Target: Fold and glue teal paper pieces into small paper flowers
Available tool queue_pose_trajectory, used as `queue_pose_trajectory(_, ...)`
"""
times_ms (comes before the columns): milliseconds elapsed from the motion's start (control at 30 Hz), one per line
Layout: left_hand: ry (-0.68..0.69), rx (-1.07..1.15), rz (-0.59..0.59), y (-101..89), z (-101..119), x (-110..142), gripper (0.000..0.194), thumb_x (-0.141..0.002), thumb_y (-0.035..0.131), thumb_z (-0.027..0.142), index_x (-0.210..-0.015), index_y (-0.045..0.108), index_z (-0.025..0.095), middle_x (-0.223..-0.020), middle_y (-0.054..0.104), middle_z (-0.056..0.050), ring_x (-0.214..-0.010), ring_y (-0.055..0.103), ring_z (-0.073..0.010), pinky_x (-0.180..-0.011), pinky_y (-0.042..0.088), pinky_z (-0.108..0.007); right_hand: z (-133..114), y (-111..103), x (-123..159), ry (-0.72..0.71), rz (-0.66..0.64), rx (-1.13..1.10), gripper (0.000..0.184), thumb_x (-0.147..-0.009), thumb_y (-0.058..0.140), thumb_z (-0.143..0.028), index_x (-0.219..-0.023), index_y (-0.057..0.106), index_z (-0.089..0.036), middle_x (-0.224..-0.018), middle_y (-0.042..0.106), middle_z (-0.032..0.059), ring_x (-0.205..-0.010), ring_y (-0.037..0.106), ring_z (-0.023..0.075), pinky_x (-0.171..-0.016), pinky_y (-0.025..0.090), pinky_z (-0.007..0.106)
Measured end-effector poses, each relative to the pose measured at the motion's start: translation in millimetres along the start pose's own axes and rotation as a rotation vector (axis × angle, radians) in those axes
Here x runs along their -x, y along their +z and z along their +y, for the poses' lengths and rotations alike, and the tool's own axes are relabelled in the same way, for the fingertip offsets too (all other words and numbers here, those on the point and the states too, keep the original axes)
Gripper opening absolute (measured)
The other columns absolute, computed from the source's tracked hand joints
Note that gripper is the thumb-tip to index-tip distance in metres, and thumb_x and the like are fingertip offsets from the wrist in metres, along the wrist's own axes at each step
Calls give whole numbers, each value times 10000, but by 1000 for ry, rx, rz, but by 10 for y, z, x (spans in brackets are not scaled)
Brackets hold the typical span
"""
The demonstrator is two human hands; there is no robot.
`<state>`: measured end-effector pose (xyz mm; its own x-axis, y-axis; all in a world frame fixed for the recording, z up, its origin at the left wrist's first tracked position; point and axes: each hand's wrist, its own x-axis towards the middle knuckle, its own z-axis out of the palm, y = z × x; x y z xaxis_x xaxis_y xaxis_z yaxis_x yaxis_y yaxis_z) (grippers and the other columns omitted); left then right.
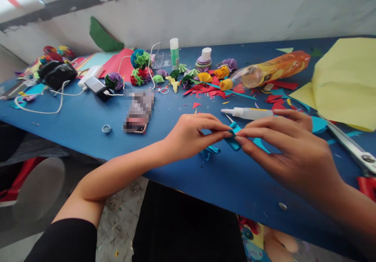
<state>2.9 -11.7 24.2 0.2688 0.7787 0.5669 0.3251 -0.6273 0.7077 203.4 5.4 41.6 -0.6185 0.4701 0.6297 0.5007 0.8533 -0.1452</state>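
Between my two hands is a small blue paper piece [234, 141], folded or rolled, held above the table. My left hand [195, 134] pinches its left side with thumb and forefinger. On its right side the fingertips of my right hand [284, 144] are closed on the same paper. Below my left fingers lies another crumpled blue paper piece [209, 152]. A white glue tube [249, 113] with a thin nozzle lies just behind my right hand. Scissors [349, 142] with red handles rest to the right, partly hidden by the right arm.
Paper scraps [202, 89] and small folded flowers spread across the blue table [176, 105]. An orange-labelled bottle [273, 70] lies on its side, near a glue stick [174, 54]. A phone [139, 111], charger cables and a yellow paper sheet [346, 82] flank the middle.
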Motion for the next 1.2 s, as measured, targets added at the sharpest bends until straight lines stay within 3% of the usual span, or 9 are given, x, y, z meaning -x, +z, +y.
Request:
queue_pose_trajectory(300,134,-95,43,36,-26,19,131,-833,617,109,-868,741,87,-793,729,-61,-621,637,-54,-506,500,-97,17,30,11,-70,49,28,50,-885,583,-197,-846,586,-228,-807,709,39,-768,698,230,-902,428,469)
queue_pose_trajectory(633,118,-37,-89,-55,-98,-10,76,-809,696,165,-859,753,151,-840,747,-45,-718,686,-84,-654,542,-162,46,24,-4,-118,8,-30,73,-911,545,-185,-910,566,-254,-824,685,7,-761,678,191,-919,418,444)
queue_pose_trajectory(833,239,-11,-102,-88,-50,-36,78,-793,707,147,-806,742,78,-767,736,-83,-674,673,-85,-643,540,-150,65,18,-1,-174,-7,-66,96,-905,543,-167,-915,586,-253,-808,679,1,-742,662,177,-920,419,435)
queue_pose_trajectory(1000,208,-14,-121,-106,11,-36,61,-775,727,159,-772,732,98,-734,726,-54,-659,669,-77,-602,530,-134,42,14,11,-123,-61,-75,132,-934,510,-205,-903,604,-291,-815,677,-27,-709,635,148,-963,404,424)
queue_pose_trajectory(1200,208,-43,-100,-76,38,-7,82,-770,730,154,-716,706,98,-679,694,-30,-588,631,-53,-480,482,-75,31,69,66,-108,-14,-135,79,-921,556,-187,-921,615,-239,-843,667,-22,-752,619,120,-998,373,415)
